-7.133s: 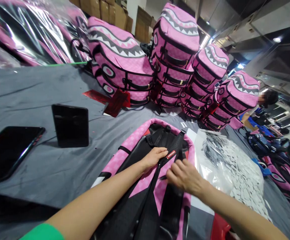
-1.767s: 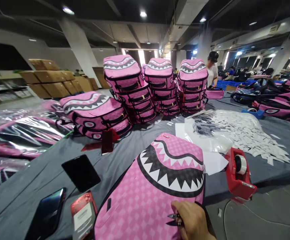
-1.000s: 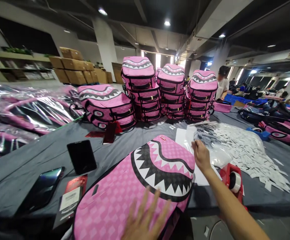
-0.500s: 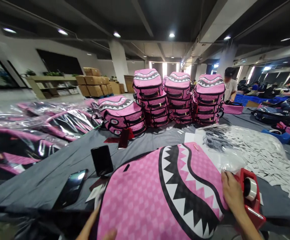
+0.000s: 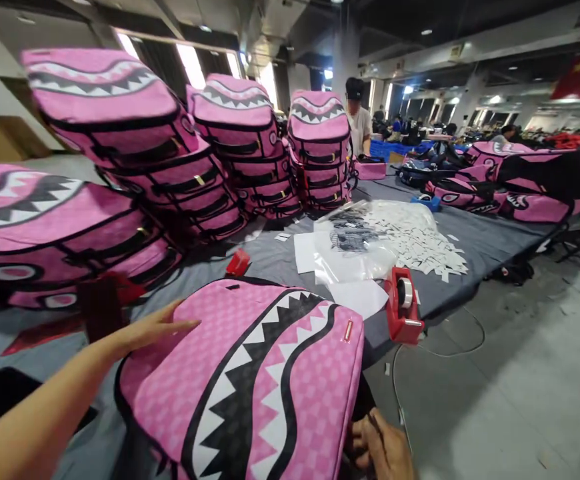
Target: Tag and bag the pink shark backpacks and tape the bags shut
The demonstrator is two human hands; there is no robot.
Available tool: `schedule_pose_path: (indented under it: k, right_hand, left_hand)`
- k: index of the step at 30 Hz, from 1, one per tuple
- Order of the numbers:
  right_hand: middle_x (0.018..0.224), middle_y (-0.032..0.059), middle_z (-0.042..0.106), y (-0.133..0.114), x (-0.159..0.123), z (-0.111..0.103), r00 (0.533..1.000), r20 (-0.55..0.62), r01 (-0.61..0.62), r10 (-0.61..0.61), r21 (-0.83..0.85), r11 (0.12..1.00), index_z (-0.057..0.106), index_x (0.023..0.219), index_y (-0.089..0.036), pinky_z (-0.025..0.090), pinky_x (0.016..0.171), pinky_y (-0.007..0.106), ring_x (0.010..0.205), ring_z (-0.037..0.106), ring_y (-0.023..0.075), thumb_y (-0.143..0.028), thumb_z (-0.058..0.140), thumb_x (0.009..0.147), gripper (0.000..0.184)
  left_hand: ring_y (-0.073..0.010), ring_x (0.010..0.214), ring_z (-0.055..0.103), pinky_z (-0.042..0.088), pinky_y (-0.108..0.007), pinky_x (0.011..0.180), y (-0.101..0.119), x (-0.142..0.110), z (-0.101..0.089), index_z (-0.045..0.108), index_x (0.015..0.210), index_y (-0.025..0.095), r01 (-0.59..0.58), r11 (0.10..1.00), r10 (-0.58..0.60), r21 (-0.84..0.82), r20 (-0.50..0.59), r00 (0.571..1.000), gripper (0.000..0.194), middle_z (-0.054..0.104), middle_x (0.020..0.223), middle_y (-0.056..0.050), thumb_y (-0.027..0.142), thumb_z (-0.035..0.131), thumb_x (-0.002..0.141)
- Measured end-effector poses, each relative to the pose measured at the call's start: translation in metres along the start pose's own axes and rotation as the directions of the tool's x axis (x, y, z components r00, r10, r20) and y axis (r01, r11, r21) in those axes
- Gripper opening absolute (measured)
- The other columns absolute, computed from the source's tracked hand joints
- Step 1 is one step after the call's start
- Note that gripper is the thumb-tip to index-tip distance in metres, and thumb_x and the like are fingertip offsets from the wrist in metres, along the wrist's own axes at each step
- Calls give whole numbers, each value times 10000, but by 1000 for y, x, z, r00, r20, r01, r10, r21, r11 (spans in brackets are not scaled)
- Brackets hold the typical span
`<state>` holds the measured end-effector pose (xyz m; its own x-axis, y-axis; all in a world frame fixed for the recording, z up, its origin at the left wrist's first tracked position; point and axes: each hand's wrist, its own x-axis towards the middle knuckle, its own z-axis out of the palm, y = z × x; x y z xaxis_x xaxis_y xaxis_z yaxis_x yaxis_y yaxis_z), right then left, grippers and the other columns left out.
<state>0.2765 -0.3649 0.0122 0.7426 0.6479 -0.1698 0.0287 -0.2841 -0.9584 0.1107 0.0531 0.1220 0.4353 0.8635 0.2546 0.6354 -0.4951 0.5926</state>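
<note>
A pink checked backpack (image 5: 235,373) with a black-and-white shark-mouth print lies front up before me, turned so that its top end with a small red label (image 5: 349,330) points right. My left hand (image 5: 163,325) rests on its far left side, fingers stretched out over the pink cloth. Beside the near right edge, my right hand (image 5: 384,443) is closed, its fingers curled. Something dark shows between those fingers, but I cannot tell what it is.
Stacked pink backpacks (image 5: 230,140) line the far side of the grey-covered table (image 5: 485,233). A red tape dispenser (image 5: 404,307) stands at the table edge near a clear bag (image 5: 355,257) and white tags (image 5: 415,233). A dark tablet (image 5: 0,400) lies left. A person (image 5: 359,127) stands behind.
The backpack has turned from face down to front up, and its top end has swung to the right. My view has turned right. My left hand has moved onto its far side.
</note>
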Motion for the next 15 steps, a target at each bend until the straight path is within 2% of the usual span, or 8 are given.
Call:
schedule_pose_path:
  k: [3, 5, 6, 7, 8, 11, 13, 15]
  right_hand:
    - [584, -39, 502, -26, 21, -40, 999, 30, 21, -17, -151, 988, 547, 786, -221, 344, 470, 221, 479, 443, 118, -757, 376, 921, 579]
    - [607, -46, 475, -50, 44, -67, 993, 36, 121, -115, -294, 948, 531, 797, -227, 349, 528, 232, 537, 431, 126, -717, 381, 941, 533]
    - [644, -36, 500, -62, 56, -78, 986, 57, 166, -156, -340, 926, 534, 802, -228, 366, 563, 241, 577, 454, 135, -695, 338, 963, 531]
    - [688, -22, 532, -74, 68, -84, 979, 86, 204, -185, -373, 905, 540, 809, -228, 387, 605, 251, 622, 485, 145, -669, 298, 984, 532]
    - [730, -9, 559, -84, 79, -88, 971, 123, 238, -206, -395, 887, 546, 812, -227, 404, 644, 260, 669, 514, 154, -640, 272, 1000, 530]
    - [755, -8, 570, -104, 104, -88, 945, 249, 308, -213, -455, 836, 535, 805, -225, 407, 681, 269, 710, 535, 161, -590, 337, 1003, 461]
    - [725, -23, 545, -108, 112, -85, 933, 319, 316, -169, -495, 809, 516, 789, -225, 380, 647, 263, 667, 512, 150, -567, 373, 1000, 426]
    - [713, -27, 533, -108, 115, -86, 922, 368, 317, -123, -531, 786, 510, 779, -223, 357, 632, 261, 649, 501, 146, -550, 372, 1004, 421]
  left_hand:
    - [-427, 1240, 579, 490, -584, 1001, 27, -1, 17, 675, 1103, 67, -161, 967, 172, 196, -44, 984, 536, 706, 1158, -211, 516, 567, 830]
    - [-381, 1355, 493, 427, -553, 1094, 65, -30, 40, 624, 1219, 82, -388, 901, 403, 194, -46, 914, 480, 654, 1302, -160, 443, 458, 949]
    - [-320, 1357, 506, 420, -488, 1120, 86, -52, 55, 584, 1291, 102, -534, 836, 531, 128, 58, 845, 442, 631, 1359, -116, 385, 421, 993]
    - [-267, 1326, 545, 440, -426, 1112, 106, -76, 71, 579, 1302, 125, -677, 735, 670, 38, 107, 734, 408, 640, 1360, -94, 357, 409, 1013]
    - [-246, 1297, 575, 461, -394, 1096, 124, -101, 88, 603, 1269, 141, -801, 596, 802, -57, 99, 590, 387, 666, 1328, -90, 369, 426, 1011]
    - [-248, 1420, 448, 364, -419, 1188, 156, -164, 128, 514, 1401, 151, -895, 336, 924, -293, 285, 254, 511, 568, 1463, -94, 444, 498, 983]
    - [-244, 1485, 338, 273, -419, 1237, 160, -184, 142, 517, 1398, 123, -885, 281, 917, -371, 375, 134, 549, 511, 1514, -98, 478, 501, 979]
    - [-241, 1507, 285, 203, -410, 1262, 155, -189, 146, 558, 1348, 98, -881, 277, 902, -382, 419, 102, 517, 502, 1522, -98, 466, 467, 998]
